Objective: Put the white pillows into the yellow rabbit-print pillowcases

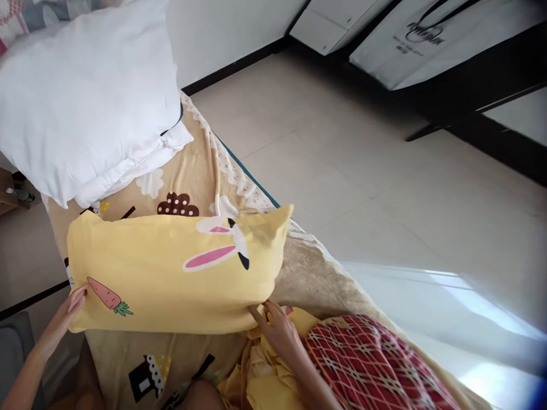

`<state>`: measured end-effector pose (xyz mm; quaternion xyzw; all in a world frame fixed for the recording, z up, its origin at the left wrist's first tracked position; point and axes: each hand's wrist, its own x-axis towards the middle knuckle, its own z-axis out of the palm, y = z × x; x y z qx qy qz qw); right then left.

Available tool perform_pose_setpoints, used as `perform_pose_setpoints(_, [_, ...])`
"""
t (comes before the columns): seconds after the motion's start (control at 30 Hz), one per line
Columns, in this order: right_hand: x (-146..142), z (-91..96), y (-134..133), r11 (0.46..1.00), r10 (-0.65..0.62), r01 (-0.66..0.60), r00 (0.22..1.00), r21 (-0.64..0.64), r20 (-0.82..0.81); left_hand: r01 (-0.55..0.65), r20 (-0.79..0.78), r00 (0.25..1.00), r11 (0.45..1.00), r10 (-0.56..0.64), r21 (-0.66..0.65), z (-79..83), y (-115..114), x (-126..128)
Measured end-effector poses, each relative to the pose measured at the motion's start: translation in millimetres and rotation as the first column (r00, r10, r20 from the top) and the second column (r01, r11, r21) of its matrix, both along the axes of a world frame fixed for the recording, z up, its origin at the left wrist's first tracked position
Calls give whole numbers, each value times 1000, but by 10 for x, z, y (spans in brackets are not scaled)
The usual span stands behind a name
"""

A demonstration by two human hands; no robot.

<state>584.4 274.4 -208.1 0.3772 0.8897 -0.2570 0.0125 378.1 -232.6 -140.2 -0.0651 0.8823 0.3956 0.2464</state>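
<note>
A yellow pillow (158, 262), printed with rabbit ears and a carrot, lies across the bed in front of me. My left hand (76, 307) grips its left edge near the carrot, fingers on top and thumb mostly hidden. At the lower right corner, my right hand (277, 326) pinches the fabric between thumb and fingers. Crumpled yellow cloth (273, 381) lies beneath my right wrist. A red checked cloth (371, 359) is bunched beside that forearm.
White pillows (89, 97) are stacked at the bed's head. A patterned beige blanket (307, 273) covers the bed. Tiled floor (333, 171) runs along the right side, with a white bag (410, 45) and a white cabinet (329, 23) beyond it.
</note>
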Motion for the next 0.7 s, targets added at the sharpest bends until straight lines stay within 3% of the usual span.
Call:
perform_pose_setpoints(0.07, [-175, 85, -550, 985, -75, 92, 990, 145, -119, -35, -248, 969, 983, -11, -183, -130, 341, 86])
perform_pose_setpoints(0.1, [-340, 153, -843, 985, -15, 46, 984, 167, -180, -33, -328, 944, 973, -44, -227, -190, 587, 101])
perform_pose_setpoints(0.17, [-773, 280, -1409, 975, 214, -187, 938, 123, -273, 114, -409, 881, 946, -237, -302, -302, 1155, 92])
perform_pose_setpoints(0.2, [-1008, 320, -1649, 941, 337, -318, 897, 111, -287, 171, -412, 862, 935, -295, -312, -354, 1432, 77])
perform_pose_setpoints(0.27, [-1416, 323, -1958, 882, 471, -455, 843, 124, -260, 290, -421, 777, 861, -467, -419, -457, 1846, 46])
perform_pose_setpoints(0.33, [-1622, 223, -1968, 835, 550, -524, 810, 168, -203, 369, -421, 693, 790, -585, -490, -564, 1964, 30])
perform_pose_setpoints(0.43, [-1415, -43, -1488, 823, 557, -524, 819, 217, -136, 328, -453, 659, 771, -601, -546, -738, 1576, 57])
perform_pose_setpoints(0.57, [-505, -366, -583, 888, 396, -366, 916, 280, -57, 193, -495, 711, 815, -500, -547, -925, 649, 199])
perform_pose_setpoints(0.63, [-107, -430, -262, 903, 375, -362, 927, 230, -14, 192, -476, 756, 848, -448, -493, -929, 292, 255])
perform_pose_setpoints(0.7, [45, -396, -108, 932, 320, -309, 947, 192, -31, 164, -413, 840, 889, -353, -427, -835, 103, 223])
